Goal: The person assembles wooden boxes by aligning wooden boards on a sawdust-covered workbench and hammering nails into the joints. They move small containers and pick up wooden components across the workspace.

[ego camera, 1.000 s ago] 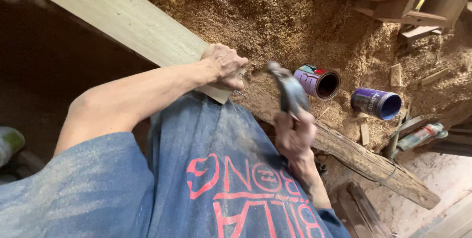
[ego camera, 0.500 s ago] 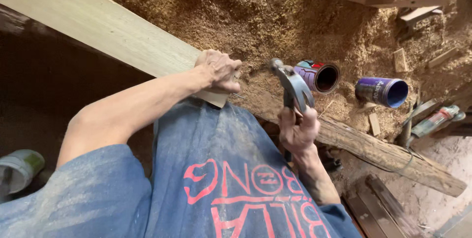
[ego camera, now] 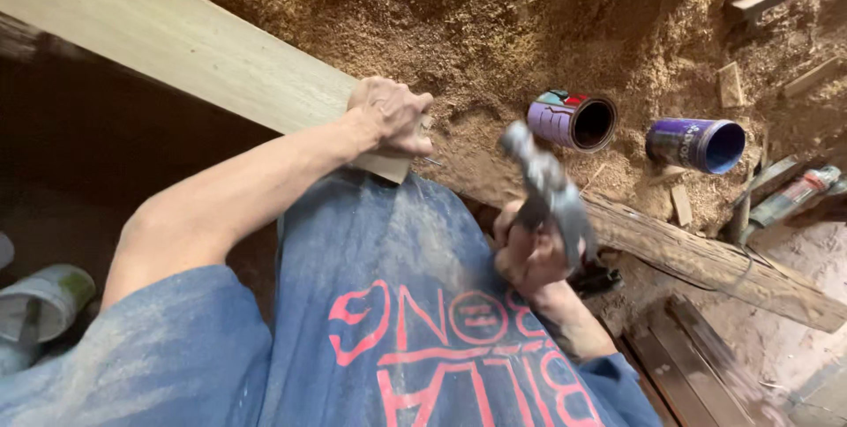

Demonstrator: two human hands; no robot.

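The hammer (ego camera: 547,193) is raised and blurred above the sawdust, its handle clenched in the right hand (ego camera: 529,255); the left hand (ego camera: 388,116) is closed over the end of a pale plank (ego camera: 176,39), pressing it down; just beyond lie two open cans (ego camera: 573,120) on their sides and a rough old beam (ego camera: 706,259)

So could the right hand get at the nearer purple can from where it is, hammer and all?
Probably yes: the right hand grips the hammer, and the nearer purple can lies on open sawdust just beyond, nothing between, though the hand is full.
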